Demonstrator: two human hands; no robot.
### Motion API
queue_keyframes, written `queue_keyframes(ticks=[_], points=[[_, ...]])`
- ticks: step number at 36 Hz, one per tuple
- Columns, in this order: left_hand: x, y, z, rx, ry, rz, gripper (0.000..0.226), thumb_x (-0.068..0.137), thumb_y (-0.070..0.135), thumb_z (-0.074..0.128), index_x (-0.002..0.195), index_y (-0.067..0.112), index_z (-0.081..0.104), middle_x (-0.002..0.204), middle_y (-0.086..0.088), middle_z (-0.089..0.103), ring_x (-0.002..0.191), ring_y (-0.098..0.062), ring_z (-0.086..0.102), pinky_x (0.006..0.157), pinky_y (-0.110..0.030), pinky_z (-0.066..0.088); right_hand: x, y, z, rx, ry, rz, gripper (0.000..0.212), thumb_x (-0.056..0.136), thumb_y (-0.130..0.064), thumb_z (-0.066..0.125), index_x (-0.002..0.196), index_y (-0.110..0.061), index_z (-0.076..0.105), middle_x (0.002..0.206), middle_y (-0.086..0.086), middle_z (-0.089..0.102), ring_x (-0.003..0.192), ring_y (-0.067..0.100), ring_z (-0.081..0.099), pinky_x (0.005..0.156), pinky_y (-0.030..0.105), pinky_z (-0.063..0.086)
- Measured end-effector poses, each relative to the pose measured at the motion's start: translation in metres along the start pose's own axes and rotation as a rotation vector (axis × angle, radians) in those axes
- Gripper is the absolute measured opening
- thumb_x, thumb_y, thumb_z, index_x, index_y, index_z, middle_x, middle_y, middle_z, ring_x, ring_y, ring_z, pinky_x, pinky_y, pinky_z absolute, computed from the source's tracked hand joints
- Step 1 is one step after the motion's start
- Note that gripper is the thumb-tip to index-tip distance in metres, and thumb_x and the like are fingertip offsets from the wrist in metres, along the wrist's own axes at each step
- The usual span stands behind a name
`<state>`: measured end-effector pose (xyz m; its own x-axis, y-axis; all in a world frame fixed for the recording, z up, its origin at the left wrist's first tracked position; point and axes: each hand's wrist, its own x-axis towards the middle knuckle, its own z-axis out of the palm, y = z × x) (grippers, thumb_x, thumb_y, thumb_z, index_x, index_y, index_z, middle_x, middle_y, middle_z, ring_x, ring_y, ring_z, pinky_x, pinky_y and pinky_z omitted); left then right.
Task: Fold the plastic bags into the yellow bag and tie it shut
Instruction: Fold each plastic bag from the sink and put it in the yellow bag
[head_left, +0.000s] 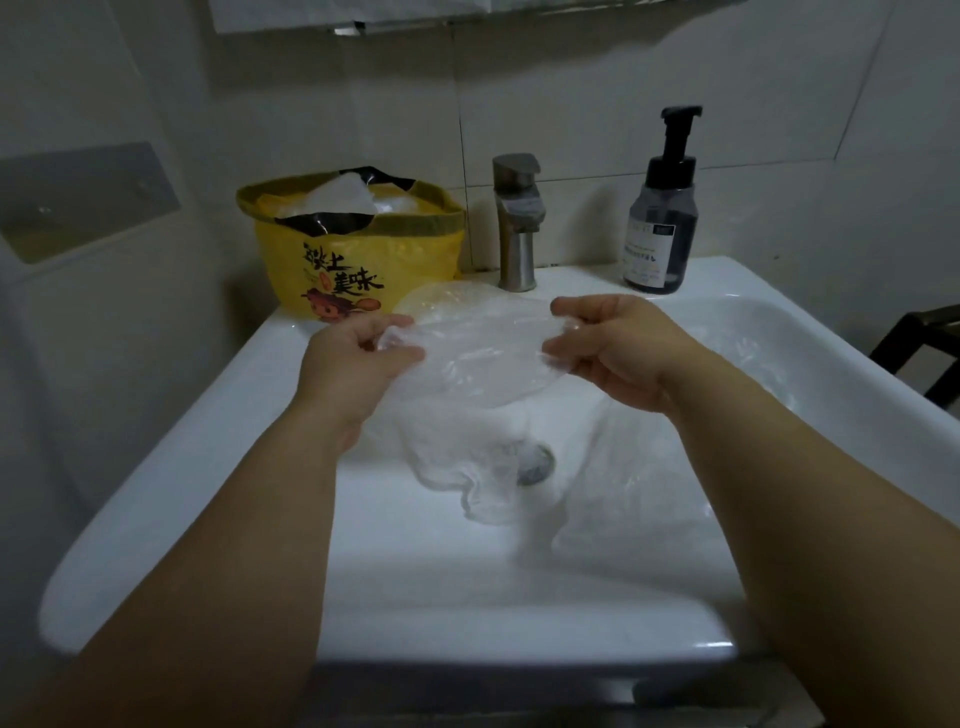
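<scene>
Two grips: our left hand (358, 364) and right hand (610, 356) pinch a clear bag (478, 364) over the white sink (171, 467); yellow bag (358, 260) on rim, tiled wall (571, 93) behind.

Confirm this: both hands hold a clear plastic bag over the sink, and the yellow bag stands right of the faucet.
Wrong side. In the head view the yellow bag stands left of the faucet. The rest holds: left hand and right hand hold the clear plastic bag over the sink.

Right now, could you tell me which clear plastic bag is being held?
The clear bag stretched between left hand and right hand; the others lie in the sink or the yellow bag.
</scene>
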<state>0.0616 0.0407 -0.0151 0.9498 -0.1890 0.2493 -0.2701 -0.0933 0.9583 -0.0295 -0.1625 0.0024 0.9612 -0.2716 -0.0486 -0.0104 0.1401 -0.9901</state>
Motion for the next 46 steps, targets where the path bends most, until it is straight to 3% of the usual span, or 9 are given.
queue_keyframes(ticks=[6,11,14,20,26,31,34,43,46], points=[[-0.001,-0.003,-0.002,0.208,0.006,0.041,0.012,0.08,0.019,0.077,0.08,0.018,0.065,0.079,0.007,0.06,0.073,-0.009,0.055,0.068,-0.022,0.047,0.002,0.003,0.002,-0.318,0.118,-0.016,0.018,0.088,-0.008,0.066,0.105,-0.006,0.064,0.101,0.006,0.062,0.098,0.023,0.062,0.082,0.03,0.055],[0.002,0.009,-0.002,-0.297,-0.119,-0.163,0.008,0.09,0.009,0.064,0.096,0.012,0.067,0.089,-0.003,0.073,0.084,-0.017,0.07,0.076,-0.03,0.056,0.004,0.001,0.001,-0.264,0.157,-0.072,0.024,0.089,-0.026,0.065,0.1,-0.004,0.063,0.114,0.009,0.063,0.11,0.025,0.056,0.1,0.044,0.046],[0.004,0.011,0.0,-0.361,-0.163,-0.171,0.023,0.093,0.008,0.061,0.115,0.004,0.064,0.101,-0.007,0.072,0.09,-0.02,0.07,0.072,-0.028,0.055,0.004,0.0,0.005,-0.1,0.15,-0.152,0.011,0.092,-0.019,0.059,0.09,-0.009,0.062,0.096,0.004,0.064,0.099,0.021,0.06,0.103,0.042,0.044],[0.004,0.004,0.002,-0.171,-0.145,-0.184,0.03,0.093,0.019,0.063,0.119,0.004,0.059,0.106,-0.009,0.07,0.088,-0.021,0.067,0.065,-0.027,0.056,0.002,0.0,0.007,0.033,0.145,-0.2,0.014,0.097,-0.02,0.054,0.089,-0.008,0.055,0.072,0.004,0.056,0.064,0.016,0.056,0.065,0.03,0.056],[0.0,0.017,-0.005,-0.427,-0.324,-0.575,0.07,0.07,0.064,0.059,0.123,0.018,0.058,0.114,-0.01,0.065,0.107,-0.031,0.063,0.083,-0.047,0.053,0.005,0.003,0.006,-0.041,0.274,-0.214,0.016,0.096,-0.02,0.056,0.082,-0.013,0.054,0.071,0.005,0.051,0.058,0.014,0.05,0.054,0.026,0.051],[-0.006,0.016,0.003,-0.414,-0.392,-0.651,0.035,0.068,0.025,0.072,0.099,0.011,0.062,0.089,-0.01,0.069,0.071,-0.016,0.065,0.054,-0.022,0.057,0.005,0.003,0.009,-0.043,0.231,-0.217,0.012,0.096,-0.017,0.056,0.086,-0.012,0.055,0.08,0.007,0.057,0.073,0.021,0.059,0.068,0.035,0.059],[0.003,0.011,-0.002,-0.544,-0.255,-0.593,0.008,0.084,0.002,0.064,0.089,0.008,0.061,0.095,-0.007,0.064,0.08,-0.009,0.058,0.056,-0.013,0.054,0.003,0.002,0.005,0.012,0.199,-0.195,0.009,0.096,-0.015,0.055,0.09,-0.008,0.056,0.078,0.007,0.054,0.065,0.015,0.055,0.059,0.025,0.056],[0.009,0.009,-0.007,-0.639,-0.111,-0.486,0.023,0.087,-0.011,0.054,0.089,0.011,0.063,0.092,-0.004,0.067,0.088,-0.011,0.062,0.074,-0.015,0.047,-0.003,-0.005,-0.002,-0.029,-0.11,0.112,0.021,0.088,-0.017,0.064,0.107,-0.011,0.059,0.099,0.012,0.065,0.071,0.02,0.057,0.067,0.032,0.058],[0.009,0.008,-0.005,-0.634,-0.108,-0.471,0.023,0.086,-0.011,0.055,0.091,0.01,0.064,0.095,-0.005,0.068,0.09,-0.013,0.062,0.075,-0.017,0.046,-0.006,-0.007,-0.002,-0.11,-0.162,0.178,0.013,0.089,-0.014,0.064,0.098,-0.006,0.061,0.083,0.009,0.064,0.063,0.014,0.058,0.055,0.024,0.054]])
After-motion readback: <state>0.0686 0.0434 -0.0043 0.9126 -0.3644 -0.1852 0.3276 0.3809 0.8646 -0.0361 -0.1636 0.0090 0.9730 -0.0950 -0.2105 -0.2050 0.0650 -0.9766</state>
